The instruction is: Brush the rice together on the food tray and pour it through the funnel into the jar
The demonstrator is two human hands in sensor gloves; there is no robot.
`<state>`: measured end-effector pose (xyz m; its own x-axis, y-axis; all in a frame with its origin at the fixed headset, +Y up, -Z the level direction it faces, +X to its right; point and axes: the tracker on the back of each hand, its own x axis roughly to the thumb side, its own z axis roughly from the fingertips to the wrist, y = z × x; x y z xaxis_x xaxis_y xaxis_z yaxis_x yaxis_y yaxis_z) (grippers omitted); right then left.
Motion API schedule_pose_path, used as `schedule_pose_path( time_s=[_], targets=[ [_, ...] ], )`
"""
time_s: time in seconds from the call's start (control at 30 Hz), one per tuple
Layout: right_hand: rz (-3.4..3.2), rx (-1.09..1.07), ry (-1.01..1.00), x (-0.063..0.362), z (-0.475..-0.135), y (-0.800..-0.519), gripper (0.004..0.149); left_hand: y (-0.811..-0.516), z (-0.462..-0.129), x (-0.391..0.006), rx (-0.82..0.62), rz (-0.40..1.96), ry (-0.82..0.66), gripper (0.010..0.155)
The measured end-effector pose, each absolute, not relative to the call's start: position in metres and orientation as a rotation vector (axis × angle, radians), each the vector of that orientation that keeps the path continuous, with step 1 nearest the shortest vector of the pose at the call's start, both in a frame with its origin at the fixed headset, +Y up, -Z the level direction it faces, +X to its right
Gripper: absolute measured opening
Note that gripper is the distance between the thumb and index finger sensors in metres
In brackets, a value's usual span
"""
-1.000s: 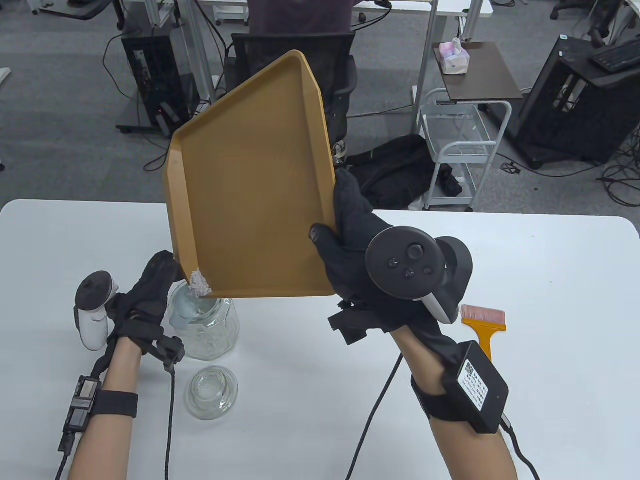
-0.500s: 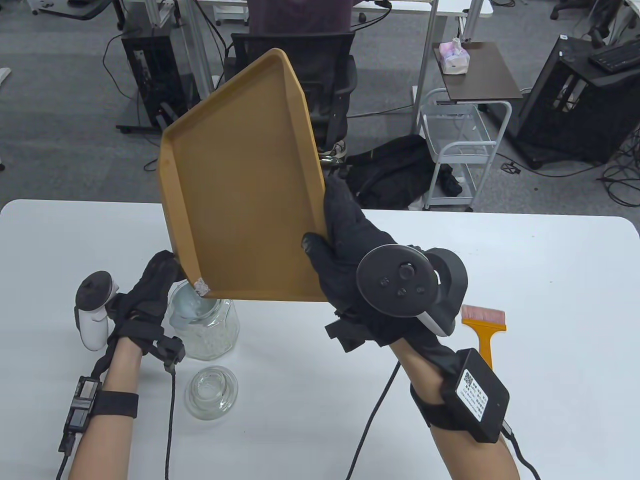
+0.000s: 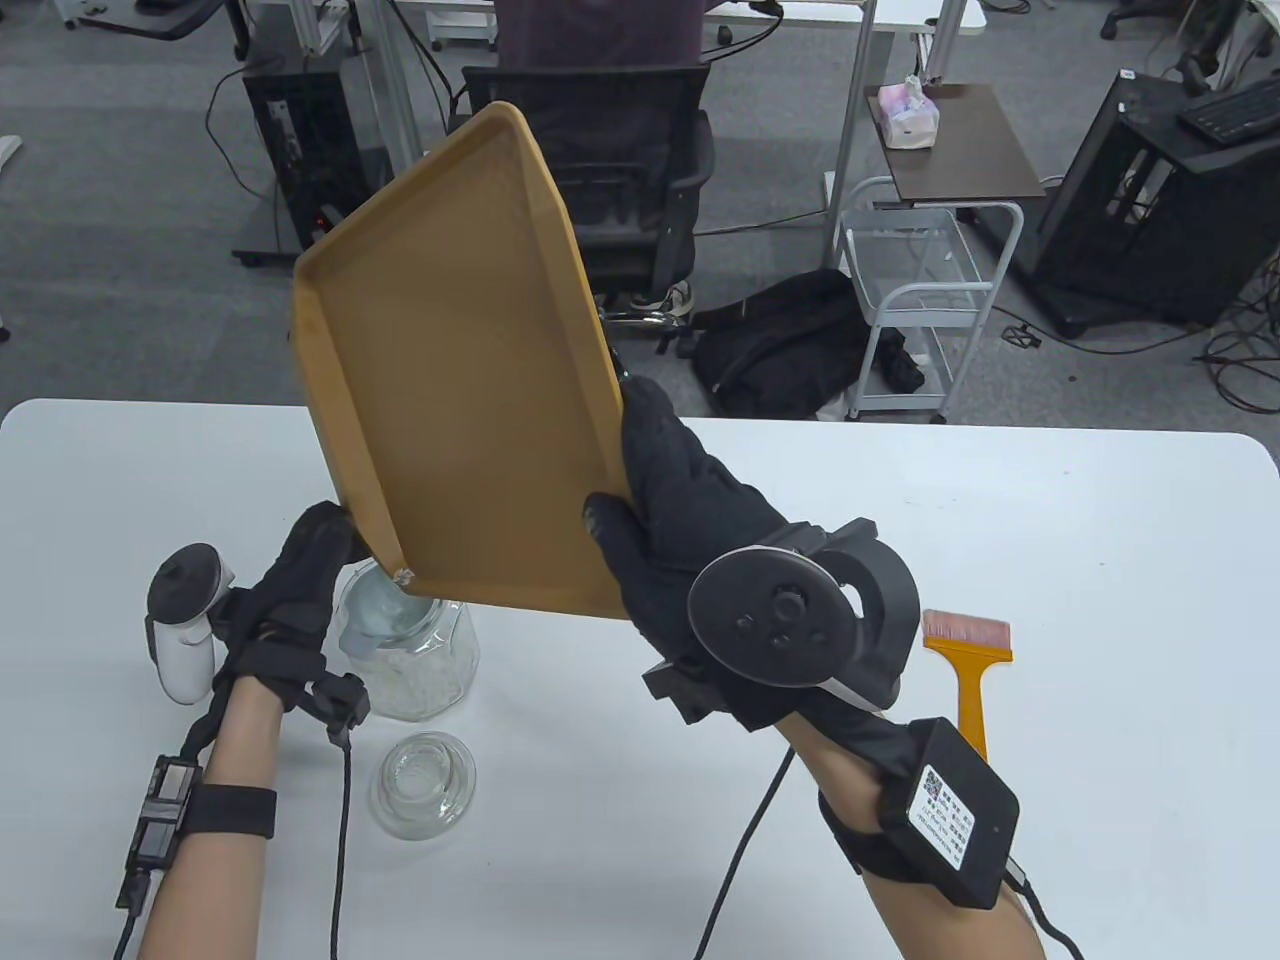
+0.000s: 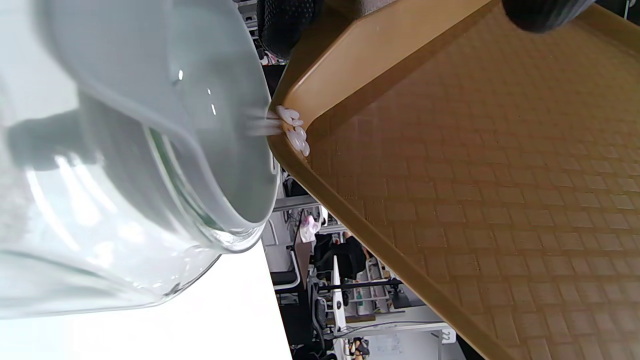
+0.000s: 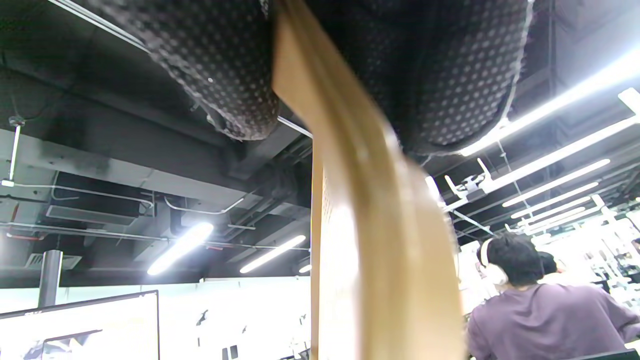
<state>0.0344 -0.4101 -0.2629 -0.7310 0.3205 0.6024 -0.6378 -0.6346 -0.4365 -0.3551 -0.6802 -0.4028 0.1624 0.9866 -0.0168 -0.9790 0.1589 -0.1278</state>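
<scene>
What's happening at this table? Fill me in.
The right hand grips the edge of a steeply tilted tan food tray, its low corner over the funnel in the glass jar. A last few grains of rice cling at that corner. The left hand is at the jar and funnel. The jar's glass lid and an orange brush lie on the white table.
</scene>
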Motion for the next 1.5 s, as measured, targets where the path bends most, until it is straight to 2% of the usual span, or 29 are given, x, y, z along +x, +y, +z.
schedule_pose_path(
  time_s=[0.37,1.07,1.5],
  targets=[
    [2.344,0.687,-0.928,0.027,-0.250,-0.406,0.076,-0.680,-0.400,-0.357,-0.073,1.419,-0.087,0.091],
    [2.350,0.756,-0.981,0.017,-0.238,-0.406,0.075,-0.683,-0.399,-0.356,-0.083,1.478,-0.091,0.094],
    [2.344,0.726,-0.951,0.028,-0.242,-0.408,0.074,-0.684,-0.399,-0.354,-0.118,1.530,-0.130,0.097]
  ],
)
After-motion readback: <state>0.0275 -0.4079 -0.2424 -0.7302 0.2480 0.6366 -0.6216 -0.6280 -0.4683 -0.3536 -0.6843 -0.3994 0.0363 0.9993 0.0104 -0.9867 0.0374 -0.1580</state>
